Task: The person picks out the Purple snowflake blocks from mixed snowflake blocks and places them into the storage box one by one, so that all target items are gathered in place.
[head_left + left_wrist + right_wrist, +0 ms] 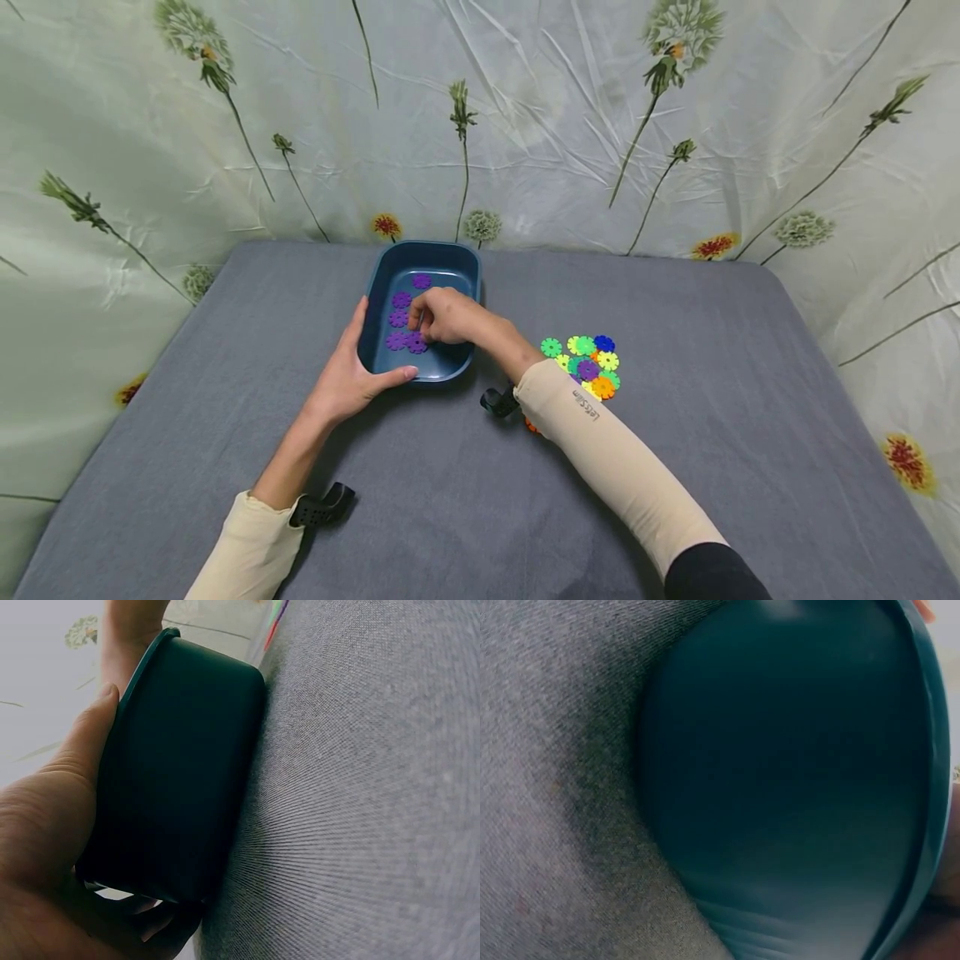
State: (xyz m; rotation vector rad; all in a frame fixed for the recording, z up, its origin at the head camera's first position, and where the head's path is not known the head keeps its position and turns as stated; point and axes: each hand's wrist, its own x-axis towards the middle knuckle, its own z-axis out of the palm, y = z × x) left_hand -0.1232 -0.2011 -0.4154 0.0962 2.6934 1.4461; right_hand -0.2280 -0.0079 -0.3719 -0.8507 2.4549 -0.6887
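A blue plastic tub (367, 350) stands on the grey cloth, with several purple flower-shaped discs (398, 318) on its floor. My left hand (348, 379) grips its near left corner, thumb over the rim and fingers along the outer wall. The left wrist view shows that hand (45, 832) against the dark tub side (176, 765). Inside the tub my right hand (446, 317) bends its fingers downward and pinches the edge of a purple disc (417, 342). In the right wrist view the tub's outer wall (780, 765) hides the right fingers.
A pile of flower discs (588, 369) in green, yellow, orange, blue and purple lies right of the tub, partly behind the right forearm. An orange disc (531, 425) shows beside the right sleeve. A flowered curtain (540, 125) hangs behind the grey table (712, 400).
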